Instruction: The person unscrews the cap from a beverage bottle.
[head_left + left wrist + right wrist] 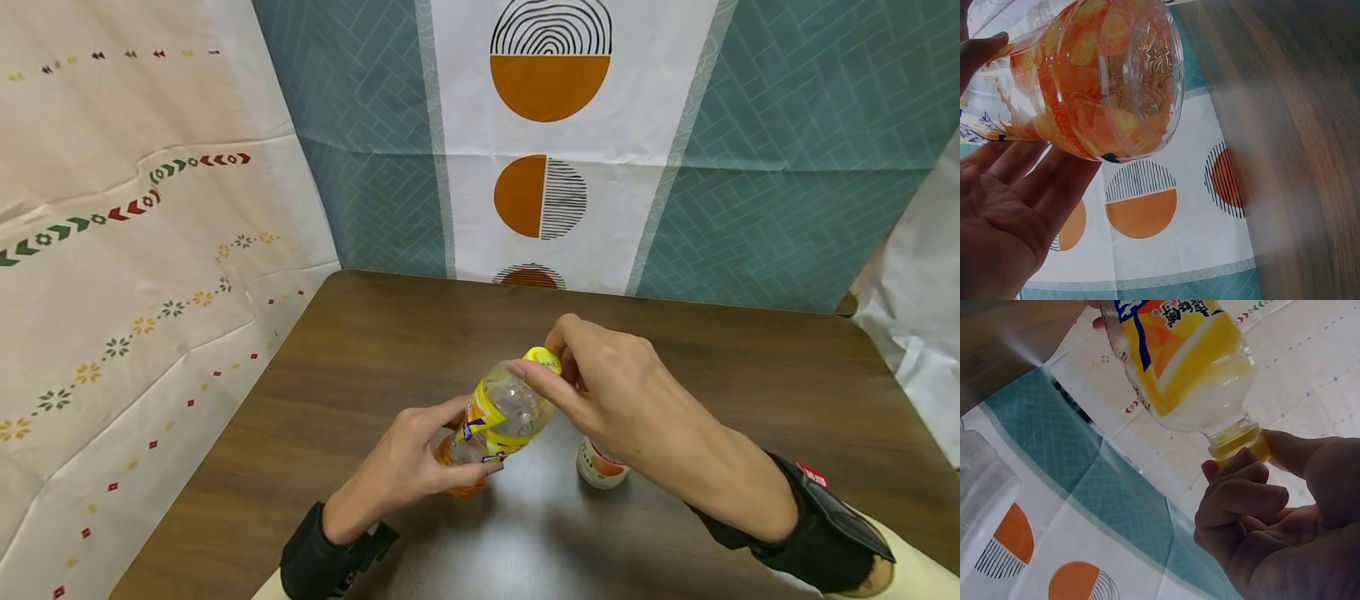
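A clear plastic drink bottle (512,408) with a yellow and orange label is held tilted above the table, its neck up toward the right. My left hand (408,458) grips its body, thumb on the near side and fingers behind. At the neck, thumb and fingers of my right hand (618,392) pinch the yellow cap (543,358). The right wrist view shows the cap (1241,445) sitting on the neck. In the left wrist view the bottle's ridged base (1157,75) faces the camera. Below the right hand stands a whitish container (600,471) with an orange patch, its upper part hidden.
The brown wooden table (360,333) has a straight far edge. Behind it hangs a teal and white cloth (465,208) with orange circles. A cream patterned cloth (150,292) runs along the left side, and white cloth (915,317) hangs at the right.
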A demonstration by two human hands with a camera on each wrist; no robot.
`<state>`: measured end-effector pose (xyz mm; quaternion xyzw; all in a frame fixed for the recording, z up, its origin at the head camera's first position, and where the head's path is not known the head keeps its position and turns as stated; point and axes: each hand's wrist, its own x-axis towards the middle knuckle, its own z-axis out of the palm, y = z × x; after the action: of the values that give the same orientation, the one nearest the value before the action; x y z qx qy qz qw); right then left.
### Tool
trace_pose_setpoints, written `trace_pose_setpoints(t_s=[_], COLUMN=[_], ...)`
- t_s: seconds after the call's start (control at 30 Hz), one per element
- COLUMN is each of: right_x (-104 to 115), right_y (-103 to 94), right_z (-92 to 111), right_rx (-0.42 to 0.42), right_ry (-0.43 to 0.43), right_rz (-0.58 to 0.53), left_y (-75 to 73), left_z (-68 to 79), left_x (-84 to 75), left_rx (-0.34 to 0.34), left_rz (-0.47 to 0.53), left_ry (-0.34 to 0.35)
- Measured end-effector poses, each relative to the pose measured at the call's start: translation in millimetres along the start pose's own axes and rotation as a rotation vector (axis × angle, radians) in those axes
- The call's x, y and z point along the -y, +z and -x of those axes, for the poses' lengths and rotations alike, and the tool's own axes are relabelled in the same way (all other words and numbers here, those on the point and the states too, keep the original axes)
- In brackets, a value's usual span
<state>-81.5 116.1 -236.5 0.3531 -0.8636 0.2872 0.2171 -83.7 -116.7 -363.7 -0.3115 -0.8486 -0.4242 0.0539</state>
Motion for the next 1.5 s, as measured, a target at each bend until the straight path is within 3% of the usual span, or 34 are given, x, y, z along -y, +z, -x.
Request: trace_pose_setpoints(t_s=[0.5, 0.87, 1.07, 1.5], right_x=[-0.9, -3.6, -3.7, -5.4], right_y=[-9.4, -24.9, -29.9, -37.4], right_z=[2.3, -6.1, -9.3, -12.0], right_rx=[0.078, 0.213, 0.287, 0.293], right_ry=[-0.143, -0.322, -0.309, -0.246], right_rz=[-0.048, -0.156, -0.138, -0.066], left_y=[-4.0, -5.3, -7.2, -9.0], left_z=[2.8, 1.5, 0.5, -2.6], left_x=[-4.7, -5.4, -6.4, -8.1], left_rx=[0.088, 0.137, 0.157, 0.151], left_rz=[0.1, 0.168, 0.191, 0.182], left_ry=[0.009, 0.047, 0.057, 0.053])
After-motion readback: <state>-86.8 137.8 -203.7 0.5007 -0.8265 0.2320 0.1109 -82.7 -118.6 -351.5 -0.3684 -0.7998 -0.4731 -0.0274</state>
